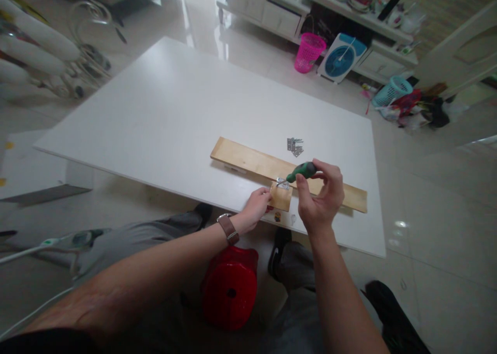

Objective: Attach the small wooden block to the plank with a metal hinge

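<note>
My right hand [321, 194] grips a screwdriver [302, 172] with a green and black handle. Its shaft slants down to the left, and the tip is at a metal hinge [283, 183]. That hinge lies across the joint between a long wooden board [252, 158] and a short wooden block [280, 197]. With closed fingers, my left hand [258, 205] holds the left edge of the short block near the table's front edge. Whether the tip sits in a screw is too small to tell.
Loose hinges and screws [295, 147] lie on the white table [163, 95] beyond the long board. A red stool [230, 289] stands below the front edge. Across the floor are a pink basket [309, 53], a blue and white fan [341, 58] and a low cabinet [267, 13].
</note>
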Motion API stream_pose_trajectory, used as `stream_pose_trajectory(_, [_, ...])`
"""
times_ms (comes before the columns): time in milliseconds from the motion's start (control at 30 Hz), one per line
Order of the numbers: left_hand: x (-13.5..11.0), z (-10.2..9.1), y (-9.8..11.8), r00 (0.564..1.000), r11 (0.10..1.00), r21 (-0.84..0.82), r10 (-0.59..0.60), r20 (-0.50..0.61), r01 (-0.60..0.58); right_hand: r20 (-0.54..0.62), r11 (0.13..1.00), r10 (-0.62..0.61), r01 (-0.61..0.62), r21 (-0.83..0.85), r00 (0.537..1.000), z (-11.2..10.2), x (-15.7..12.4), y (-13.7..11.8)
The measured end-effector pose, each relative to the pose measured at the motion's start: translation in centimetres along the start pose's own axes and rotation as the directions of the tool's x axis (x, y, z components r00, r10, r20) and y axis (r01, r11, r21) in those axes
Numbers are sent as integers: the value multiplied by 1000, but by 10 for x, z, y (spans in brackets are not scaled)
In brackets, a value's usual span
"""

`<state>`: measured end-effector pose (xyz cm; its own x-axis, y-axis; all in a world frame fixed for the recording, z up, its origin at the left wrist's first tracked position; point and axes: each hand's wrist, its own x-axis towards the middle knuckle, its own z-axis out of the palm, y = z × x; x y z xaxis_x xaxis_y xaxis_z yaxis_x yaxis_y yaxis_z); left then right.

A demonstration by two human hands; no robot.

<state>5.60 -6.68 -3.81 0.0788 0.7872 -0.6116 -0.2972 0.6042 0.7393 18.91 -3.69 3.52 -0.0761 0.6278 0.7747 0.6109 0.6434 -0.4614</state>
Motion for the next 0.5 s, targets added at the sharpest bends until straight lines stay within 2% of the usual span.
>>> stream_pose_trajectory(500, [-2, 1, 2, 1000, 1000, -14, -6, 17, 7, -5, 1000, -15, 15, 22, 1000, 0, -4, 0])
